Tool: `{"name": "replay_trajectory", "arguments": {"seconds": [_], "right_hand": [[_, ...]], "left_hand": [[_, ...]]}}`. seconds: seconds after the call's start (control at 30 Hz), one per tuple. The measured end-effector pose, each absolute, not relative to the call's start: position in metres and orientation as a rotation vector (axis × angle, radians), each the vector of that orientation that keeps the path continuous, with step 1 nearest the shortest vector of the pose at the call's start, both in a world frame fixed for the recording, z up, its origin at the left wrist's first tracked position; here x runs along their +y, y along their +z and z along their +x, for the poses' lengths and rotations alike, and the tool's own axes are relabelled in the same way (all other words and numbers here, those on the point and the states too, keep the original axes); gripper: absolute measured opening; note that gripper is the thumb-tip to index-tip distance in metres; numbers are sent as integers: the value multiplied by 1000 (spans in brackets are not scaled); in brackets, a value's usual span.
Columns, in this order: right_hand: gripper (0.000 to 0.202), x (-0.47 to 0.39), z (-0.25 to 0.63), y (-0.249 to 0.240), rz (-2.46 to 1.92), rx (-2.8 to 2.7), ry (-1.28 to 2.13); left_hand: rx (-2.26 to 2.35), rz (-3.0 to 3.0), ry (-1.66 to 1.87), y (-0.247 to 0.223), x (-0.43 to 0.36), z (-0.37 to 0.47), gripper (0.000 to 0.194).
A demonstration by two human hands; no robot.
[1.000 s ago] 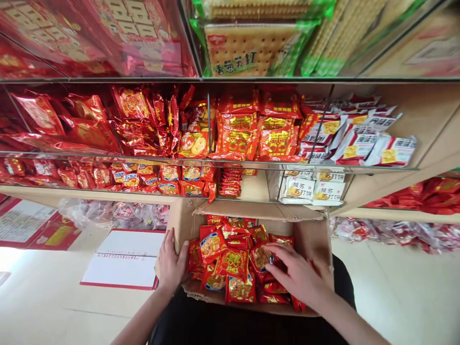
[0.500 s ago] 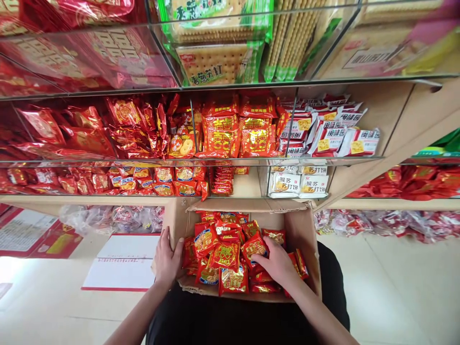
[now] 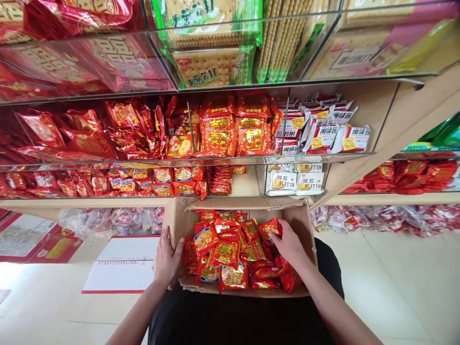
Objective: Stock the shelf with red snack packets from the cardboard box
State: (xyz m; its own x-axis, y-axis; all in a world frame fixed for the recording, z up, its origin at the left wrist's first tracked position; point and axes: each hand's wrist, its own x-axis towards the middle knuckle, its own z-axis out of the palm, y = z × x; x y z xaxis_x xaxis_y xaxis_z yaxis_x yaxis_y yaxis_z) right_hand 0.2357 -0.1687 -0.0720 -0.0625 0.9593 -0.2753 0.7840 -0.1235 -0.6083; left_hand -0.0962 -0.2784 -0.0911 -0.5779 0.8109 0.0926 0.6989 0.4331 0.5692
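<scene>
An open cardboard box (image 3: 312, 249) rests on my lap, holding a heap of small red and gold snack packets (image 3: 225, 253). My left hand (image 3: 168, 258) is closed over the box's left wall, thumb on the inner side. Near the back right corner, my right hand (image 3: 290, 243) pinches one red snack packet (image 3: 270, 231) between thumb and fingers, just above the others. Part of that packet is hidden behind the fingers.
Ahead, a shelf carries red wrapped packets (image 3: 217, 134) and white cracker packets (image 3: 321, 135), split by clear dividers. A lower shelf has white packets (image 3: 282, 181). Large cracker packs (image 3: 212, 64) sit above. A white card (image 3: 120, 275) lies on the left floor.
My right hand has moved a little right and back with a packet in its fingers, uncovering packets in the middle of the box. My left hand stays on the wall.
</scene>
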Motion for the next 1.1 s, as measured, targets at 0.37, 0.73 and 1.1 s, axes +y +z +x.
{"name": "replay_trajectory", "arguments": {"seconds": [0.37, 0.73, 1.1], "right_hand": [[45, -156, 230, -91, -2039, -2245, 570], [37, -202, 182, -64, -1633, -2306, 590], [61, -221, 149, -59, -1612, -1938, 1338]], "left_hand": [[2212, 1989, 728, -63, -303, -36, 47], [2106, 1867, 646, -84, -301, -34, 45], [2156, 1819, 618, -85, -303, -28, 44]]}}
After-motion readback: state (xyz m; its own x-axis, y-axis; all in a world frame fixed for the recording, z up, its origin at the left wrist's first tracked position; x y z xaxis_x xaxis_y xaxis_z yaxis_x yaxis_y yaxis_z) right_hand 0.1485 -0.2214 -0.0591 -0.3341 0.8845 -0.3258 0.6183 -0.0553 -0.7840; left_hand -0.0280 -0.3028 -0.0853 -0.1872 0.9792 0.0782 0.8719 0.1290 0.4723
